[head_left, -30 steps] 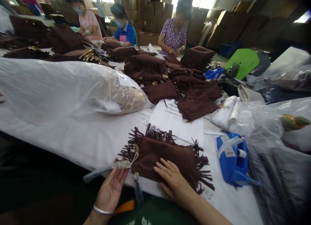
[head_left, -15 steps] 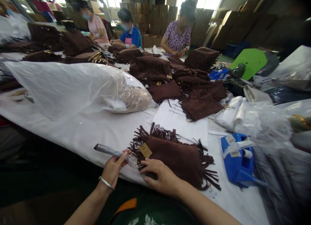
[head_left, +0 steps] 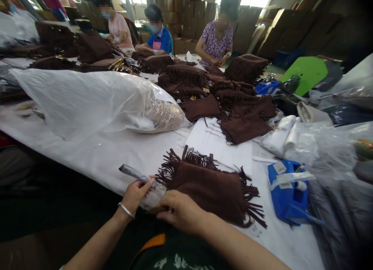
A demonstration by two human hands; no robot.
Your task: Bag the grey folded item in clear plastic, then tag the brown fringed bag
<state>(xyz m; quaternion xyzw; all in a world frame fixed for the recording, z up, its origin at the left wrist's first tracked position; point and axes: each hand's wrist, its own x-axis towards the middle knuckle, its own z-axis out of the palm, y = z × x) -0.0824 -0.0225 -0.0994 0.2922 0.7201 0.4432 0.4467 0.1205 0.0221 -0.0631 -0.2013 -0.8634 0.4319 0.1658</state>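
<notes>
One brown fringed bag (head_left: pixel 212 188) lies just right of both hands; left hand (head_left: pixel 134 194) pinches a grey strip (head_left: pixel 135 174), right hand (head_left: pixel 180 212) grips the bag's near-left corner.

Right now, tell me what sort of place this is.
Probably a bag packing workshop: brown fringed bags piled along a long table, seated workers, stacked cardboard boxes behind.

Both forearms reach forward, left hand (head_left: pixel 135 194) and right hand (head_left: pixel 178 213) curled, fingertips pinching.
</notes>
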